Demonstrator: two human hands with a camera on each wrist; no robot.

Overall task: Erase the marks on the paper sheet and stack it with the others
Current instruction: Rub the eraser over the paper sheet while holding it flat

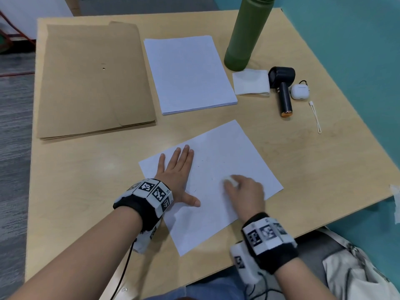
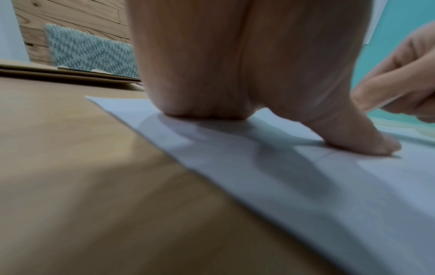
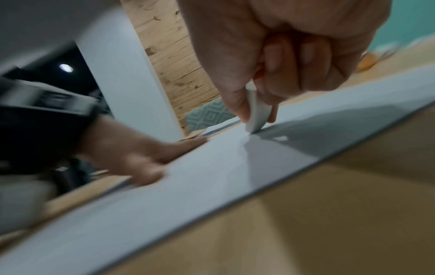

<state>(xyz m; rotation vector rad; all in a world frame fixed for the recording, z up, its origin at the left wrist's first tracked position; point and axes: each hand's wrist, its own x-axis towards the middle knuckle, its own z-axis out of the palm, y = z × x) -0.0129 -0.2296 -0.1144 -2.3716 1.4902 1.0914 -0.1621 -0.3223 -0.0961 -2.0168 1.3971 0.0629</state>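
A single white paper sheet (image 1: 229,161) lies angled on the wooden table near the front, with a few faint dark marks near its middle. My left hand (image 1: 177,169) lies flat on the sheet's left part, fingers straight, pressing it down (image 2: 235,83). My right hand (image 1: 244,191) pinches a white eraser (image 1: 230,180) between thumb and fingers, and the eraser's tip (image 3: 256,115) touches the sheet (image 3: 188,186). A stack of white paper (image 1: 188,74) lies behind, in the middle of the table.
Brown envelopes (image 1: 91,81) lie at the back left. A tall green bottle (image 1: 246,33), a folded white tissue (image 1: 251,82), a black handheld fan (image 1: 282,87), a white earbud case (image 1: 299,90) and a white cord (image 1: 316,118) sit at the back right.
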